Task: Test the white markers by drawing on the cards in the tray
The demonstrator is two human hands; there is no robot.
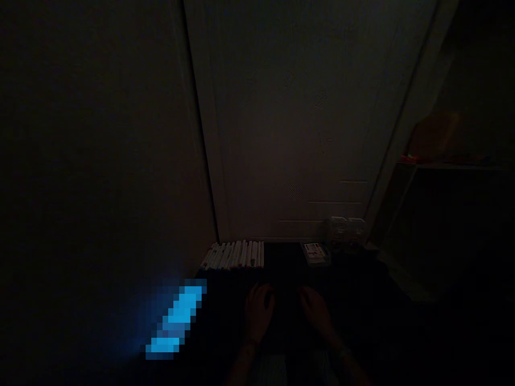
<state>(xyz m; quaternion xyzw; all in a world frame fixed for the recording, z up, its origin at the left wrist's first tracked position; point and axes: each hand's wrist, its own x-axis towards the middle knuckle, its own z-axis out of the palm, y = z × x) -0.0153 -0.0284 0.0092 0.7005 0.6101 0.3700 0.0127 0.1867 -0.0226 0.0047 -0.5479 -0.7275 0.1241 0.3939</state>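
Observation:
The picture is very dark. My left hand (259, 306) rests palm down on a dark tabletop (286, 287), its thumb apart from its loosely bent fingers, with nothing visible in it. Across a short gap, my right hand (316, 308) lies on the same surface, also palm down and loosely open; its fingertips are hard to make out. Beyond my left hand stands a row of white markers (233, 255) side by side against the wall. A small flat box with a printed label (316, 254) sits past my right hand.
Clear plastic containers (346, 231) stand at the back right. A bright blue, pixelated screen (179, 319) glows at the left. A pale panelled wall (298, 134) rises behind the table. On the right is a shelf unit (406, 214) with an orange-brown object (434, 134) on top.

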